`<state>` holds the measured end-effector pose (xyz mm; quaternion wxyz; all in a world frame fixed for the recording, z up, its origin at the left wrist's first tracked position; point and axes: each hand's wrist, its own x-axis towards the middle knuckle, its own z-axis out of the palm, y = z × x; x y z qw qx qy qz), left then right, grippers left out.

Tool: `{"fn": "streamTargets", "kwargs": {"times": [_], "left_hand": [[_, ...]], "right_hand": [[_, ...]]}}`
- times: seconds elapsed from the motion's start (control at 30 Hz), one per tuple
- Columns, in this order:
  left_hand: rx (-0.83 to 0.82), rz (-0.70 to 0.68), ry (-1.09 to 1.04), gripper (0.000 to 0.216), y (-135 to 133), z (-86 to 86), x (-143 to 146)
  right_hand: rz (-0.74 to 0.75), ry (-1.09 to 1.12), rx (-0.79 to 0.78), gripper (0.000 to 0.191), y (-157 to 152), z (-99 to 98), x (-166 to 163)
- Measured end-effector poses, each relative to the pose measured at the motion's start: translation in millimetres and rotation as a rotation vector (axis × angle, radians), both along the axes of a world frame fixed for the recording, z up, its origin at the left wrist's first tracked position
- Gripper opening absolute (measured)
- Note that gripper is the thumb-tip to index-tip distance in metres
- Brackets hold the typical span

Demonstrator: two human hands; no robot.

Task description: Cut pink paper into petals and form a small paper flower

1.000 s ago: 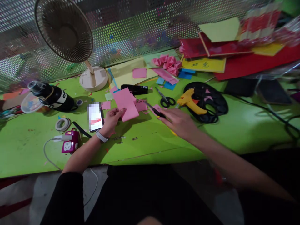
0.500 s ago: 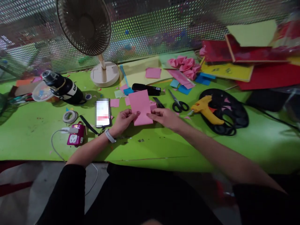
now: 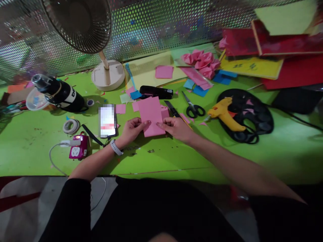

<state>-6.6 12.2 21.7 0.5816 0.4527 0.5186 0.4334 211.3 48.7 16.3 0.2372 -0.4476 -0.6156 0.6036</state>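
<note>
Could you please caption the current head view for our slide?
Left hand and right hand hold pink paper over a green table.

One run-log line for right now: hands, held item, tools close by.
left hand: pinching pink paper | right hand: pinching same sheet | nearby: scissors, stapler, yellow glue gun | surface: green table

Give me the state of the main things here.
Pink rectangular paper sheet, pinched by left hand and right hand
Black-handled metal scissors, lying unheld
Black rectangular phone, screen lit
Yellow plastic glue gun, lying on black palette
Purple cube socket, plug inserted
Black cylindrical bottle, capped
Beige round fan, spin unclear
</note>
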Motion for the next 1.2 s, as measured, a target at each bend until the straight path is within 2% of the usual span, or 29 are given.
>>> {"fn": "streamTargets", "kwargs": {"times": [0.2, 0.43, 0.83, 1.1, 1.2], "left_hand": [[-0.056, 0.017, -0.135, 0.036, 1.1, -0.9, -2.5], [-0.053, 0.047, -0.091, 0.033, -0.9, 6.0, -0.5], [-0.006, 0.030, -0.037, 0.031, -1.4, -1.2, -2.9], [-0.035, 0.019, -0.068, 0.037, 3.2, 6.5, -5.5], [-0.031, 0.000, -0.030, 0.035, 5.1, 6.6, -7.8]], "right_hand": [[-0.009, 0.014, -0.041, 0.056, -1.0, 3.0, 0.0], [-0.009, -0.015, 0.005, 0.058, -1.9, 2.1, -0.4], [-0.010, 0.001, -0.005, 0.058, -4.4, 6.4, -0.8], [0.007, -0.049, 0.060, 0.060, -4.3, 1.3, 0.2], [0.012, -0.160, 0.194, 0.060, -3.8, 2.4, 3.6]]}}
